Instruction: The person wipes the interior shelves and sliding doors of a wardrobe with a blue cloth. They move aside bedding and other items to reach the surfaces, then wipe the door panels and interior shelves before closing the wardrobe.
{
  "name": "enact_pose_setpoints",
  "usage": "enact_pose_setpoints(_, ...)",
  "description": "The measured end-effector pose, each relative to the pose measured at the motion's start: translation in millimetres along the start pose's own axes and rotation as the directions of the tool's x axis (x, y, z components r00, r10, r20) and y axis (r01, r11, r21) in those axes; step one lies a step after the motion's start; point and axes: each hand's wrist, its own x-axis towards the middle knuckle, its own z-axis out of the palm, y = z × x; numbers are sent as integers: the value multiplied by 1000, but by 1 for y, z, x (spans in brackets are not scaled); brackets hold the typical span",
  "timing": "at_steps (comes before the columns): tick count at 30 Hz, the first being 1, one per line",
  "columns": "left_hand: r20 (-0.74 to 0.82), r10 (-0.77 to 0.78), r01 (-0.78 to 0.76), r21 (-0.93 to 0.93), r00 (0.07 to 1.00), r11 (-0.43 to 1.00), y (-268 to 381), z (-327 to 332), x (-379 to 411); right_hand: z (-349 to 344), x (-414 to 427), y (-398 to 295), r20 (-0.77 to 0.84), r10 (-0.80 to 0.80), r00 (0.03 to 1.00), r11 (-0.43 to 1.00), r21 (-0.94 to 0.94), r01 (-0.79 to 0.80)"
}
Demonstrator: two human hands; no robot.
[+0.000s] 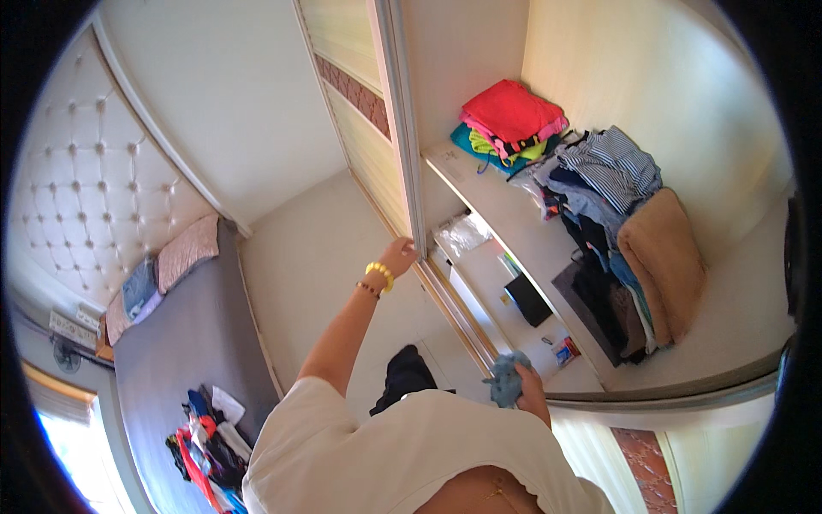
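My left hand [398, 255], with a yellow beaded bracelet at the wrist, has its bent fingers at the edge of the sliding wardrobe door [397, 128]. In my right hand [533, 390] is a bunched blue-grey cloth [508, 379], held low by the front of the open wardrobe. On the upper shelf [514, 241], a folded red garment [510, 109] tops a colourful pile. Beside that pile lie a striped garment [610, 160], dark clothes [597, 302] and a folded brown fleece-like textile [664, 263].
The lower compartment holds a clear plastic packet [462, 234] and a black flat item [528, 300]. Door tracks [459, 318] run along the wardrobe's front. To the left stands a bed [186, 321] with a heap of clothes [209, 443]. Dark fabric [406, 379] shows below me.
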Motion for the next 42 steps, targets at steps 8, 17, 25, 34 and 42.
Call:
enact_pose_setpoints(8, -260, -101, 124, 76, 960, 989, 13, -76, 248, 79, 22, 20, -202, -82, 976, 929, 339, 148)
enact_pose_setpoints(17, -342, 95, -177, -216, 935, 960, -37, -115, 392, 154, 14, 46, -278, -103, 955, 929, 317, 192)
enact_pose_setpoints(25, -524, 10, -55, -70, 852, 996, 1, -96, 368, 148, -13, 51, -447, -124, 886, 926, 268, 265)
enact_pose_setpoints(34, -524, 206, -138, 167, 826, 976, 37, -73, 305, 116, -18, 82, -430, -117, 895, 883, 368, 292)
enact_pose_setpoints(42, -330, 329, -283, 181, 885, 942, 95, -23, 200, 94, -13, 80, -424, -196, 884, 863, 353, 360)
